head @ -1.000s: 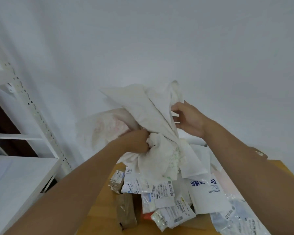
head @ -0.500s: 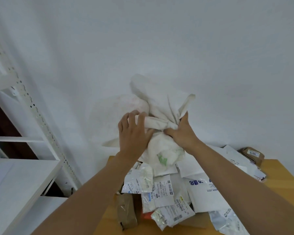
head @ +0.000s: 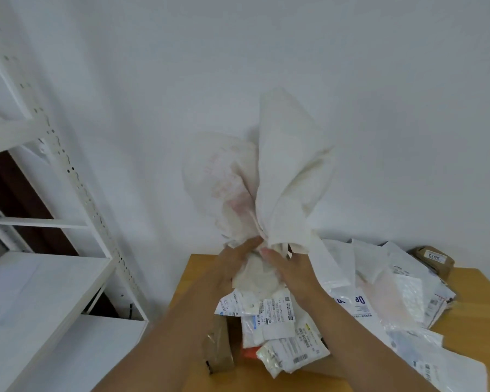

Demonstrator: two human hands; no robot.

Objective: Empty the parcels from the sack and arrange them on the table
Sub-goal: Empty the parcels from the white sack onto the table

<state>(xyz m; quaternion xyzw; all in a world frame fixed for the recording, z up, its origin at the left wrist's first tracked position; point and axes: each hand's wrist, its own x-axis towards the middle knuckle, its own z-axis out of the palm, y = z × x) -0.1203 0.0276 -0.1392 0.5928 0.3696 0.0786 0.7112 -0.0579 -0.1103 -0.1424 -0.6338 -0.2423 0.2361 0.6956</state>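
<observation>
A plain white wall [head: 351, 80] fills the upper frame. At the left edge stands a white metal shelving unit [head: 40, 278] with perforated uprights. A light wooden tabletop [head: 464, 312] occupies the lower centre and right, strewn with parcels [head: 277, 321]: white labelled mailers heaped at centre and right, a brown cardboard box [head: 433, 258] at far right, a brown taped packet [head: 218, 349] at lower centre. Above the heap, the left hand [head: 235, 261] and right hand [head: 292, 270] both grip the bunched white sack [head: 283, 176], which rises crumpled against the wall.
</observation>
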